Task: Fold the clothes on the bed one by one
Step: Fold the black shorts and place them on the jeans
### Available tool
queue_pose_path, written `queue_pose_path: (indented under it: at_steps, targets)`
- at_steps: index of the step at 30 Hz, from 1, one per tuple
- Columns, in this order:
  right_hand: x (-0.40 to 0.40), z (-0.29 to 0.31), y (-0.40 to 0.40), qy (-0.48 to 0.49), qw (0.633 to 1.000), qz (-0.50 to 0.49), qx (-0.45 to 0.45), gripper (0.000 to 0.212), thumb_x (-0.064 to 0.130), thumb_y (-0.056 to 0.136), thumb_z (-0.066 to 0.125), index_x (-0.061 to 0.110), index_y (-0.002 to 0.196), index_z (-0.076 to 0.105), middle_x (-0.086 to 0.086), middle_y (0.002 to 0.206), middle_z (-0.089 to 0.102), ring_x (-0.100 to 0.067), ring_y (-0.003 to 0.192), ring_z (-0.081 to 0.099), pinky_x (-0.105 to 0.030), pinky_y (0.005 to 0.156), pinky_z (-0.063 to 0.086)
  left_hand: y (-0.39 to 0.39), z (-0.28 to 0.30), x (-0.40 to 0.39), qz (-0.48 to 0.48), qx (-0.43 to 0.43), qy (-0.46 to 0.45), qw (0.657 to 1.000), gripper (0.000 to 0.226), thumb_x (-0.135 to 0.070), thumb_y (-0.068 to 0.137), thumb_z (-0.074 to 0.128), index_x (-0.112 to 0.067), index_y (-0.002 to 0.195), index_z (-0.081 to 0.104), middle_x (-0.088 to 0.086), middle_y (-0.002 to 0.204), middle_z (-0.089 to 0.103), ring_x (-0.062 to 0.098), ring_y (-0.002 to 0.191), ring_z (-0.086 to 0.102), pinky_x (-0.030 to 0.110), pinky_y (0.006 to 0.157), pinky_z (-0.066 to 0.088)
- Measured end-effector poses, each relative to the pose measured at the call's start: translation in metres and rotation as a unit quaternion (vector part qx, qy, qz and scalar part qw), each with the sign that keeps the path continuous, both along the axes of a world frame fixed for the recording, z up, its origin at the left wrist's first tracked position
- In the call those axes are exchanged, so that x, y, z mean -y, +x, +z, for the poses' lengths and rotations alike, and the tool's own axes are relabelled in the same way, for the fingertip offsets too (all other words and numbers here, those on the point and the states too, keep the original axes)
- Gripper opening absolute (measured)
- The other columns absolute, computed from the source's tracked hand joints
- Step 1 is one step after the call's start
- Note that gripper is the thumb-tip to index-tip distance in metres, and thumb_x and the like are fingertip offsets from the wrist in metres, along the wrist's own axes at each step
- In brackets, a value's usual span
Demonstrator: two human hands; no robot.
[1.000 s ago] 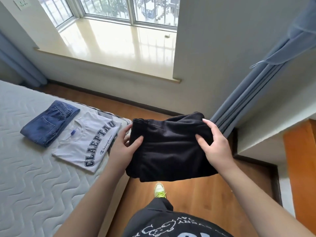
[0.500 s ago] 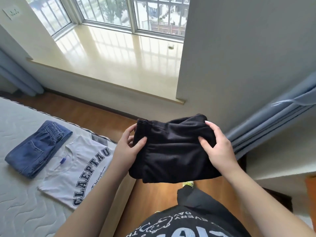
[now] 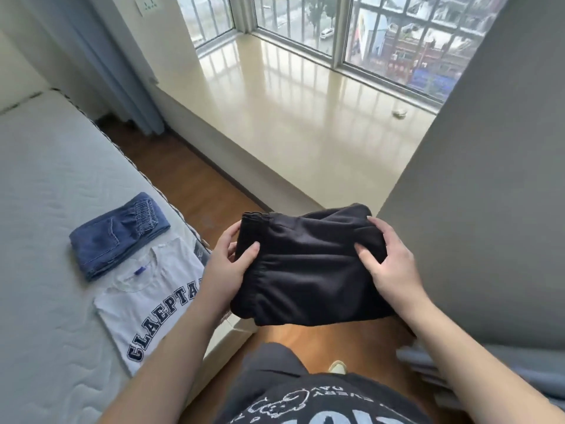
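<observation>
**Folded black garment held over the floor beside the bed**

A bedroom with a wood-plank floor (image 3: 195, 191), a glossy cream bay-window ledge (image 3: 305, 117) at the far side and a grey wall on the right. The bed (image 3: 46, 179) fills the left side, its pale mattress cover quilted in wavy stitching.

In the middle, held in the air over the floor just right of the bed's edge, is the black garment (image 3: 305, 270), a soft matte fabric folded into a thick, rounded rectangle with a gathered elastic band along its far-left edge.

On the bed near its right edge lies a white T-shirt (image 3: 153, 304), folded flat into a rectangle, with dark block letters across it. Just beyond it, touching its collar end, sit blue denim trousers (image 3: 119, 237), folded into a compact block with a ruched waistband.

The left hand (image 3: 226, 270) grips the garment's left side, thumb on top, fingers curled under. The right hand (image 3: 388, 264) clamps the right side, thumb and spread fingers pressing the top.
</observation>
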State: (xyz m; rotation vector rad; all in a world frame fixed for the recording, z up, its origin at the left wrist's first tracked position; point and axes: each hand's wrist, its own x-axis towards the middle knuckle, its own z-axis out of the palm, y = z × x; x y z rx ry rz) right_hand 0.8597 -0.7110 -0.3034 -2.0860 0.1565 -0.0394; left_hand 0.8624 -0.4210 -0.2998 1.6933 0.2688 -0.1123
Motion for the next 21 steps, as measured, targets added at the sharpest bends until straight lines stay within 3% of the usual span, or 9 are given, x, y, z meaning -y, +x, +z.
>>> queue_pose_path:
  at_steps: [3,7,17,21]
  targets:
    - [-0.018,-0.003,0.049,0.004,0.999,0.038,-0.006,0.05,0.031,0.091,0.065,0.045,0.134,0.044,0.021,0.132,0.056,0.002,0.116,0.05,-0.019,0.099,0.037,0.028,-0.005,-0.02,0.045,-0.003,0.006,0.999,0.05,-0.043,0.079,0.072,-0.049,0.126,0.055,-0.01,0.115,0.07,0.008,0.111,0.065,0.04,0.102,0.048]
    - [-0.06,-0.01,0.12,-0.01,0.995,0.102,0.006,0.05,0.027,0.091,0.064,0.041,0.135,0.044,0.02,0.133,0.055,0.0,0.117,0.05,-0.019,0.097,0.038,0.067,-0.016,-0.061,0.092,-0.009,0.005,0.996,0.052,-0.049,0.076,0.072,-0.05,0.125,0.055,-0.008,0.117,0.07,0.011,0.112,0.064,0.043,0.103,0.048]
    - [-0.183,-0.009,0.263,-0.035,0.976,0.213,0.019,0.049,0.026,0.09,0.066,0.042,0.131,0.045,0.023,0.124,0.056,0.004,0.108,0.051,0.0,0.087,0.034,0.148,-0.03,-0.165,0.21,-0.023,0.002,0.977,0.05,-0.045,0.079,0.071,-0.051,0.125,0.054,-0.009,0.116,0.07,0.008,0.109,0.066,0.043,0.104,0.048]
    - [-0.22,-0.009,0.312,-0.033,0.97,0.242,0.019,0.047,0.027,0.09,0.065,0.037,0.133,0.047,0.018,0.127,0.058,-0.001,0.111,0.054,-0.017,0.094,0.041,0.181,-0.034,-0.193,0.243,-0.021,0.005,0.97,0.044,-0.039,0.086,0.07,-0.052,0.124,0.054,-0.011,0.114,0.071,0.005,0.106,0.066,0.041,0.103,0.048]
